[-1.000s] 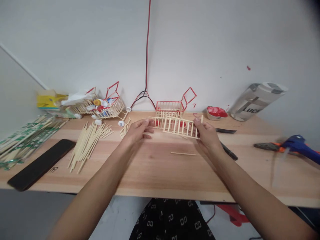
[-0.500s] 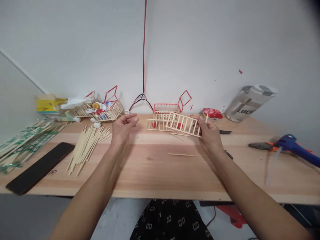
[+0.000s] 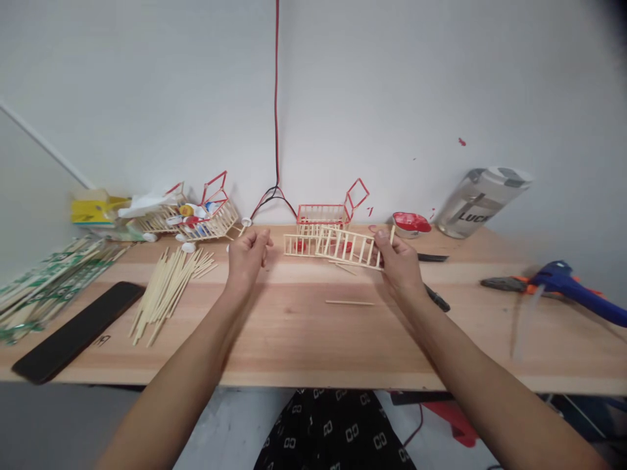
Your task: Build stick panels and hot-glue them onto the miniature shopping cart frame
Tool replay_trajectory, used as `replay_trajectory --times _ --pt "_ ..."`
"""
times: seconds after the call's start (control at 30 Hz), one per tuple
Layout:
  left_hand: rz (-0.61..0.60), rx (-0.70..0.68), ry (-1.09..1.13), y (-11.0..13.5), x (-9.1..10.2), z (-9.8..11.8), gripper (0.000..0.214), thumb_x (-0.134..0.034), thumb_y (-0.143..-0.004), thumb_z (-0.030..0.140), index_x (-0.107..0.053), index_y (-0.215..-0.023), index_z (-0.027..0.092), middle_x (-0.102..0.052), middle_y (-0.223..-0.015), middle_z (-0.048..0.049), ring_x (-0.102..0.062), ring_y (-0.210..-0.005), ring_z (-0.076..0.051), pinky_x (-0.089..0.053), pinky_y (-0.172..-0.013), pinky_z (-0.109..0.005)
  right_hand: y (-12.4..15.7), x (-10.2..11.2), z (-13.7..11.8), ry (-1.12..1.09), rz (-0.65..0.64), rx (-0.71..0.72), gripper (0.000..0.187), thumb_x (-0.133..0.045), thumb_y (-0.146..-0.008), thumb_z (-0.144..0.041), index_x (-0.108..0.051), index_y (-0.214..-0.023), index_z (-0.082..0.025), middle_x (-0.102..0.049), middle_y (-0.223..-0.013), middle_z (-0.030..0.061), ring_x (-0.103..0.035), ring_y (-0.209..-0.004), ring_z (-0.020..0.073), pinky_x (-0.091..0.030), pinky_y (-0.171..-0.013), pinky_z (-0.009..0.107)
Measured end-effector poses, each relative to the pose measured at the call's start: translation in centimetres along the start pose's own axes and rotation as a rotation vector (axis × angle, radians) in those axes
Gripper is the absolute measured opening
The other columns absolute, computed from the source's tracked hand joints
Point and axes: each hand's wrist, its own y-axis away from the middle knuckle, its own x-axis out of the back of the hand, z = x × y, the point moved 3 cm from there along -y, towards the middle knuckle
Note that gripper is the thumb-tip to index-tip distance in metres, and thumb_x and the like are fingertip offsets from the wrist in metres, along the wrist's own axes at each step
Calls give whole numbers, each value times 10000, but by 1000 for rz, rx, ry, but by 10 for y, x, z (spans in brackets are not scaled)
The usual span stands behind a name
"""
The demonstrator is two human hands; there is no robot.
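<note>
My right hand (image 3: pixel 400 264) is closed on the right end of a ladder-like panel of pale sticks (image 3: pixel 349 248), holding it tilted just above the wooden table (image 3: pixel 304 339). A second similar panel (image 3: pixel 298 245) lies flat behind it. My left hand (image 3: pixel 246 256) hovers to the left of both panels with its fingers loosely curled; nothing shows in them. Behind the panels stands a stick basket with a red rim (image 3: pixel 322 214) and a red square frame (image 3: pixel 356 194).
A loose stick (image 3: pixel 349 303) and a black pen (image 3: pixel 435 298) lie near my right hand. At the left are a stick pile (image 3: pixel 166 287), wrapped stick packets (image 3: pixel 44 277) and a black slab (image 3: pixel 73 329). A red paint dish (image 3: pixel 410 223), silver canister (image 3: pixel 477 199) and blue glue gun (image 3: pixel 573 287) are at the right.
My left hand let go of the stick panel, moved left and curled its fingers. My right hand kept the panel and lowered it slightly toward the table.
</note>
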Motion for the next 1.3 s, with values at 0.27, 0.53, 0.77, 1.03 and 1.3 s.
replay_trajectory --times 0.27,0.53,0.77,1.03,1.3 --pt "-84 -787 -572 39 -45 57 200 -575 -868 250 -679 -1036 214 -610 -983 -79 -510 -950 -215 -398 -850 -365 7 -5 1 205 -53 124 424 -632 -770 -571 -519 -625 -189 -442 -531 -47 -345 -475 81 -268 -452 226" --pt "-253 -833 -778 46 -71 51 171 -541 -897 258 -682 -971 195 -581 -834 -68 -448 -832 -215 -368 -741 -351 12 -6 -6 299 -72 182 403 -598 -797 -572 -552 -670 -192 -451 -549 -45 -357 -486 92 -283 -468 232" --pt "-326 -830 -829 49 -77 48 177 -499 -909 210 -671 -908 172 -616 -807 -67 -461 -824 -222 -358 -752 -356 14 -9 -10 349 -101 205 384 -585 -831 -521 -533 -641 -191 -421 -511 -48 -351 -493 94 -277 -491 239" --pt "-349 -814 -891 48 -79 44 196 -497 -908 191 -652 -790 167 -620 -762 -70 -464 -805 -227 -339 -721 -360 18 -13 -10 371 -109 205 390 -595 -818 -532 -541 -639 -190 -437 -506 -47 -359 -489 98 -276 -495 245" --pt "-371 -759 -697 48 -76 49 145 -523 -901 207 -593 -777 179 -623 -798 -49 -491 -812 -205 -357 -734 -343 13 -9 -8 373 -84 200 405 -587 -816 -541 -526 -617 -194 -417 -489 -51 -350 -486 100 -276 -495 243"
